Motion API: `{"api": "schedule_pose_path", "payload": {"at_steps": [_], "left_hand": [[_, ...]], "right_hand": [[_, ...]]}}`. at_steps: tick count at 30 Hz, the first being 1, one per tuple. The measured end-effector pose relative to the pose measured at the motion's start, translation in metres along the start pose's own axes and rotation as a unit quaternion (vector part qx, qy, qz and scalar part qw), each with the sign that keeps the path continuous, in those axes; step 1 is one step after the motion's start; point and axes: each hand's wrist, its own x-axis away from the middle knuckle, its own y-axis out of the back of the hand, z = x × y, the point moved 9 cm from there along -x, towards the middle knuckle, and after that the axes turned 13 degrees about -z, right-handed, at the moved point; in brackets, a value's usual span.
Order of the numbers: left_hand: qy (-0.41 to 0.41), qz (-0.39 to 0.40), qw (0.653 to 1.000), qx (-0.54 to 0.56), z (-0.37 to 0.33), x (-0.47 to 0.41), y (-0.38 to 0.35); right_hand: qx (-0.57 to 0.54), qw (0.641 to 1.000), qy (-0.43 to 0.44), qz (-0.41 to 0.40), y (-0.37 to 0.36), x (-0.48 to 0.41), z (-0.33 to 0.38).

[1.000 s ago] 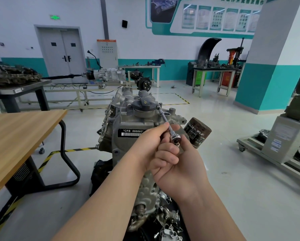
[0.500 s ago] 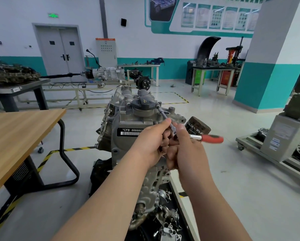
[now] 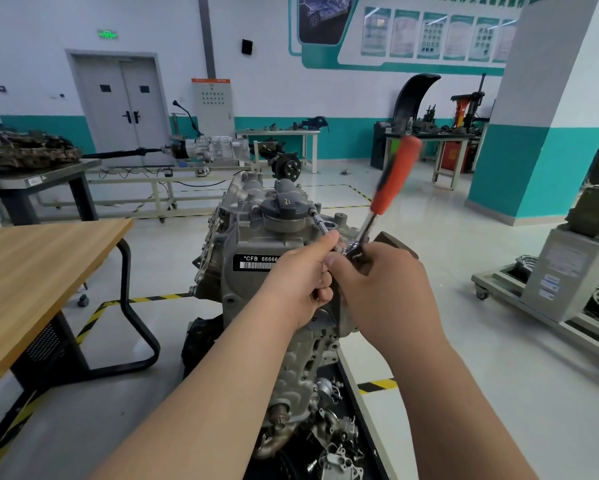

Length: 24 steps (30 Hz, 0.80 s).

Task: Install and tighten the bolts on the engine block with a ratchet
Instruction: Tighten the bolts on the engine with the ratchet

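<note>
The two hands are close together, touching in front of the engine. The left hand has its fingers curled, thumb and forefinger pinching the near end of the extension bar. The right hand is wrapped round the head end of the ratchet; its fingertips are hidden behind the back of the hand. The orange handle sticks up and away to the right, blurred.

The extension bar slants down to a socket on top of the engine block, just beside the black filler cap. The bolt itself is hidden under the socket.

The ratchet is rigid steel, light enough for one hand, with a grippy sleeve on the handle. For real tightening the better hold is likely far out on that sleeve, where leverage is greatest, with the other hand steadying the bar. The slim polished bar looks slippery and could tip the socket off the bolt if pushed sideways. The block is heavy cast metal and should not shift.

A wooden tabletop stands to the left, apart from the engine.
</note>
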Motion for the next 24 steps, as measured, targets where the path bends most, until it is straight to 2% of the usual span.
{"api": "schedule_pose_path", "payload": {"at_steps": [2,3,5,8,12,13,14,17,19,22,24], "left_hand": [[-0.001,0.019,1.0,-0.013,0.001,0.002,-0.002],[0.003,0.031,0.999,-0.019,0.002,0.003,-0.003],[0.011,0.053,0.998,-0.029,0.005,0.006,-0.004],[0.01,0.06,0.997,-0.055,0.003,0.009,-0.005],[0.018,0.034,0.999,-0.013,0.004,0.007,0.0],[0.018,0.031,0.999,0.003,0.005,0.007,0.001],[0.013,0.025,1.0,0.004,0.006,0.006,0.002],[0.0,0.008,1.0,-0.018,0.009,0.002,0.005],[0.012,0.003,1.0,-0.018,0.012,0.002,0.007],[0.013,-0.008,0.999,-0.029,0.013,0.003,0.009],[0.014,-0.01,0.999,-0.04,0.012,0.005,0.008]], "right_hand": [[-0.103,0.989,-0.095,0.038,-0.009,0.005,-0.013],[-0.169,0.972,-0.157,0.049,-0.015,0.01,-0.019],[-0.3,0.909,-0.282,0.059,-0.027,0.023,-0.028],[-0.46,0.77,-0.43,0.101,-0.048,0.047,-0.023],[-0.628,0.534,-0.534,0.189,-0.064,0.07,0.009],[-0.647,0.499,-0.541,0.2,-0.065,0.073,0.016],[-0.656,0.481,-0.544,0.204,-0.066,0.075,0.019],[-0.666,0.467,-0.55,0.189,-0.068,0.075,0.02],[-0.659,0.479,-0.551,0.181,-0.068,0.073,0.018],[-0.628,0.533,-0.54,0.174,-0.067,0.071,0.013],[-0.597,0.586,-0.524,0.163,-0.067,0.069,0.006]]}}
